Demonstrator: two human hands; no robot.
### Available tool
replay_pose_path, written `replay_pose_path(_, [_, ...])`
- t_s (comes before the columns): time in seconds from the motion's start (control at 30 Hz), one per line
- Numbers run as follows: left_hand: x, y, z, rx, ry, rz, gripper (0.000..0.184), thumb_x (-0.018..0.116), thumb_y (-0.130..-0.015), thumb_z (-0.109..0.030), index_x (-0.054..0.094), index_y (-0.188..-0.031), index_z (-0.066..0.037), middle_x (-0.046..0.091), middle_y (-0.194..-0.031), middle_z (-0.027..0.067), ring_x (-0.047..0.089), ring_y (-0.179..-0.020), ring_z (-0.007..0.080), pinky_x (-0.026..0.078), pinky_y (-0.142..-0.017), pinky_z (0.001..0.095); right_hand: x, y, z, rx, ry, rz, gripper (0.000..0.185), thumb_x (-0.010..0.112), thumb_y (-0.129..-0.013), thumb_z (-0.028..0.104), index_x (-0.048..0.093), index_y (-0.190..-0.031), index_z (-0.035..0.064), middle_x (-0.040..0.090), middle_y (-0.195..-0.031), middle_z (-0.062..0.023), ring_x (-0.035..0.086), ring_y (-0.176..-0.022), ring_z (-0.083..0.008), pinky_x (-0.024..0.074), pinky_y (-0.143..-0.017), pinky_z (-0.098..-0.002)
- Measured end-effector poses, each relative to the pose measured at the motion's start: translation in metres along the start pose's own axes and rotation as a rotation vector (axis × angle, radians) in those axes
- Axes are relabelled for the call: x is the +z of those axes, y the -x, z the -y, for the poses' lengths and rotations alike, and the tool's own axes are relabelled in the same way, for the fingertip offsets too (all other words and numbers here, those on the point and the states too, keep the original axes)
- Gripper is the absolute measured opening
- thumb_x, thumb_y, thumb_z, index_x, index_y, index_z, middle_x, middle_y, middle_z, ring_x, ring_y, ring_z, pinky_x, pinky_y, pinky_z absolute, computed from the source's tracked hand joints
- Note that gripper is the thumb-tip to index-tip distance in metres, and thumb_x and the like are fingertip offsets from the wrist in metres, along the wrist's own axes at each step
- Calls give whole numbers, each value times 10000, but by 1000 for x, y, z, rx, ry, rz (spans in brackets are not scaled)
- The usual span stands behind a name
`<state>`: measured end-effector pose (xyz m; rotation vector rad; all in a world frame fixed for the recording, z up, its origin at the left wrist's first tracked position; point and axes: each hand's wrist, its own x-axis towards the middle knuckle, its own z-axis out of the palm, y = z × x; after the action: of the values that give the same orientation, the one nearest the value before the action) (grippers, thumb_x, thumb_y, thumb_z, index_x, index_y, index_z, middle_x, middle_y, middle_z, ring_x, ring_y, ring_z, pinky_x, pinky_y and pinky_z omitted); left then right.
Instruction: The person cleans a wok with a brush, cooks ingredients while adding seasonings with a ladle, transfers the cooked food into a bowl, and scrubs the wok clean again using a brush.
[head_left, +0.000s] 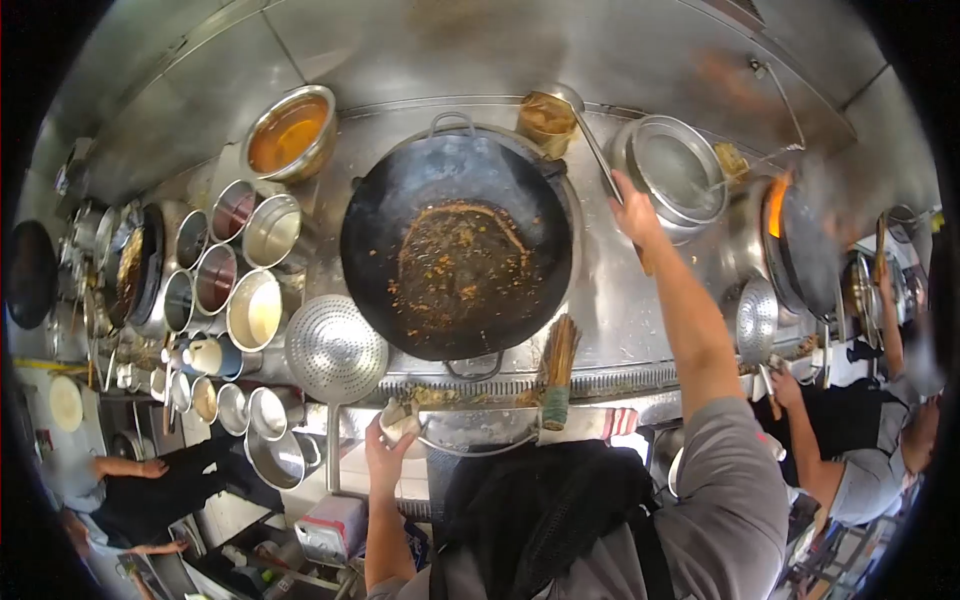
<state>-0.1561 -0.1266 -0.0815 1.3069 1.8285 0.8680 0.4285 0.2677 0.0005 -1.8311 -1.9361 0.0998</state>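
My right hand (635,212) is wrapped round the handle of a ladle (598,150). The ladle's bowl rests over or just behind a brown-stained container (546,122) at the back of the range. Below the wok's left side, my left hand (384,452) grips a bunched white cloth (399,420). Between my hands sits a big black wok (375,270) with browned bits and dark liquid in its bottom. A large perforated strainer (337,348) lies left of the wok, its handle pointing toward me. On the front edge is a bamboo brush (559,375) with a green-wrapped end.
A metal pot of cloudy liquid (680,172) stands right of my right hand. Orange liquid fills a steel bowl (290,135) at the back left. Several steel seasoning pots (255,310) crowd the left. Flame (776,205) shows beside another wok at right. Other people stand on both sides.
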Motion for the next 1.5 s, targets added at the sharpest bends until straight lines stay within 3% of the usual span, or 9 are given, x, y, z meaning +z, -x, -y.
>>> replay_pose_path(0.27, [-20,3,-28,5,-220,37,918,889,-806,-175,374,-1542,12,547,-1393,213,564,-1247,344,485,-1047,471,-89,127,-47,450,199,10,692,547,-1025,263,219,-1633,298,678,-1153,-299,673,-1011,-508,529,-904,-602])
replay_pose_path(0.43, [-22,-24,-97,166,-33,-191,678,772,-924,-104,433,-1502,3,532,-1398,206,559,-1264,301,497,-1037,443,-98,132,-99,496,44,-67,351,548,-1009,196,567,-1341,82,716,-866,-209,720,-809,-422,590,-724,-508])
replay_pose_path(0.53, [8,-74,-183,347,60,-131,484,727,-964,-109,538,-1397,-1,568,-1336,150,572,-1226,245,518,-1000,383,-140,138,-127,878,-1553,165,97,571,-1007,206,595,-1020,113,603,-702,-36,606,-551,-195,505,-497,-331])
replay_pose_path(0.57, [23,-87,-219,401,65,-113,416,733,-960,-114,583,-1333,-10,580,-1311,131,577,-1222,235,519,-989,362,-176,145,-74,975,-1513,49,157,603,-1007,205,509,-887,169,443,-642,76,420,-484,-43,347,-419,-211])
replay_pose_path(0.83, [183,-197,-334,557,10,79,344,678,-986,-343,667,-881,-15,667,-864,177,648,-772,294,515,-725,393,-299,212,-6,943,-2066,311,59,557,-1055,171,534,-1050,117,466,-663,53,412,-423,-26,325,-357,-211])
replay_pose_path(0.87, [221,-227,-317,446,92,165,184,682,-983,-223,701,-1098,-80,708,-911,58,660,-802,167,580,-721,334,-310,212,8,928,-2063,371,92,553,-1055,160,536,-1126,104,481,-690,39,406,-416,-25,322,-348,-208])
replay_pose_path(1.0, [267,-222,-374,209,349,187,500,702,-913,-170,538,-1359,-13,707,-1081,211,739,-881,265,630,-712,425,-333,207,90,833,-1762,391,335,547,-1047,108,504,-1378,81,519,-755,-6,395,-406,-21,314,-323,-201])
replay_pose_path(1.27, [179,-238,-338,256,-205,173,478,620,-877,-93,561,-1351,-115,691,-1208,259,658,-1154,436,505,-1018,497,-231,190,68,509,-1066,264,585,643,-978,70,472,-1536,94,616,-781,-85,496,-449,-109,387,-392,-270])
replay_pose_path(1.5, [109,-87,-232,394,-257,118,263,691,-983,-293,678,-1006,-32,688,-845,167,679,-770,329,527,-719,442,-195,167,-95,327,-155,-16,625,643,-927,116,465,-1522,48,673,-1136,-355,651,-1119,-504,522,-938,-506])
